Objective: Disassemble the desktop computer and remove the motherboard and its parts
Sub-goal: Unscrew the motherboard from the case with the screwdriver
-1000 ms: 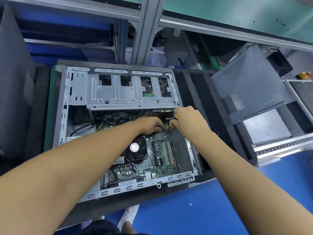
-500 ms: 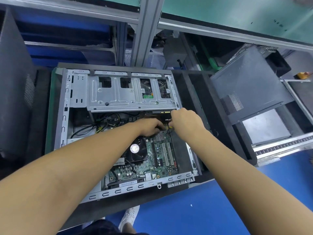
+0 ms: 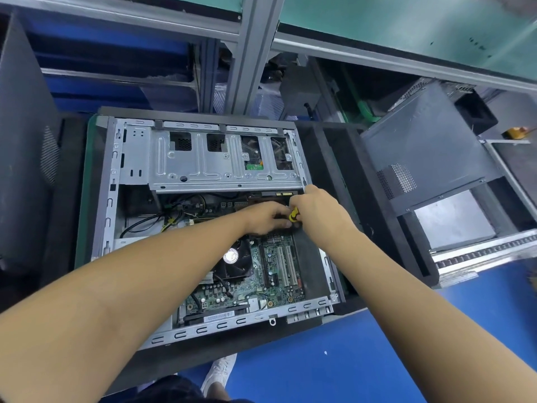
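– Two hands are met at the far right corner of the board. How are they held?

– The right hand (image 3: pixel 318 210) is curled round a yellow-handled tool (image 3: pixel 294 214), whose tip is hidden. The left hand (image 3: pixel 266 218) is laid just beside it, fingers bent down towards the board; whether anything is pinched there cannot be told.

– And the motherboard?

– The motherboard (image 3: pixel 279 276) is seated flat in the bottom of the open case (image 3: pixel 110 199), with the fan cooler (image 3: pixel 232 257) mounted on it and cables (image 3: pixel 151 219) gathered by its far left edge.

– What can be counted as done?

– The side panel (image 3: pixel 430 146) has been taken off and is propped well apart at the right. Little else, it is judged: the drive cage (image 3: pixel 220 158) is fitted in the case beyond the board.

– What is left?

– A fastener or connector is probably being worked at that corner. Cables, cooler and the board itself are yet to be freed.
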A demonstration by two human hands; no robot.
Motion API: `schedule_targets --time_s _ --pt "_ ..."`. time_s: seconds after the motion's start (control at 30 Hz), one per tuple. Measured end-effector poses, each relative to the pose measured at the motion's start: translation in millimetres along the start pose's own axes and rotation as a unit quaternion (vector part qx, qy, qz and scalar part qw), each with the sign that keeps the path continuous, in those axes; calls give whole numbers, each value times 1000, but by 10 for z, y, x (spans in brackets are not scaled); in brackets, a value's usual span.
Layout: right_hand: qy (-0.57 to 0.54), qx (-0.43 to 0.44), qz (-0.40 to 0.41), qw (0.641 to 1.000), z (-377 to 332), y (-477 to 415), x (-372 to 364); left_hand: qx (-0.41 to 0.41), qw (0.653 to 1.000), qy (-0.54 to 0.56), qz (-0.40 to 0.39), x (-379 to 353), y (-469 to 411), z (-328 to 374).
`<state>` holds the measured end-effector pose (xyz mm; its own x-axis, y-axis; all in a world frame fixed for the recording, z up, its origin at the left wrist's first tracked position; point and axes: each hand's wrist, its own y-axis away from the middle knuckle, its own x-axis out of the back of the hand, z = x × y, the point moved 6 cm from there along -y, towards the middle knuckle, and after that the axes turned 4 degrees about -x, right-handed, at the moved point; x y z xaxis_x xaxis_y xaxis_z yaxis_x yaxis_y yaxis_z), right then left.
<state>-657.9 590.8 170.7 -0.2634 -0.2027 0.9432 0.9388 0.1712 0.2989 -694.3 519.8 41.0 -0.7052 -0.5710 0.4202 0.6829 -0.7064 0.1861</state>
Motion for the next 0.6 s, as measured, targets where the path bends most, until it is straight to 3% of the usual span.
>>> schedule_targets --time_s 0.2,0.3,0.6 --pt "-118 -70 39 990 116 28 101 25 999 -36 26 3 -42 -60" --pt "-78 -128 65 987 167 40 156 35 998 -35 28 -6 -50 -73" --pt "-92 -39 17 995 -8 -8 241 108 994 1 -11 105 33 -130"
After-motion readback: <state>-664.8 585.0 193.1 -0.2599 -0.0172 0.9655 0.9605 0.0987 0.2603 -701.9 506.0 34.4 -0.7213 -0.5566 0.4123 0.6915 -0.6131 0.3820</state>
